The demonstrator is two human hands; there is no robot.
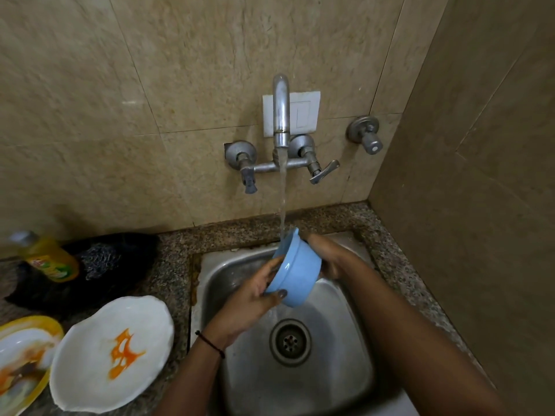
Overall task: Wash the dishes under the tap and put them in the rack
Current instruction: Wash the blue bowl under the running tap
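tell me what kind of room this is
Most likely a home kitchen's washing corner: a steel sink set in a granite counter, a wall tap running, and dirty plates beside dish soap.

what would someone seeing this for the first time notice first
The eye goes to the blue bowl, tilted on its side over the steel sink, gripped by the left hand and right hand while water from the wall tap runs onto its rim. Next comes the white plate smeared with orange sauce on the counter to the left, beside a yellow-rimmed dirty plate.
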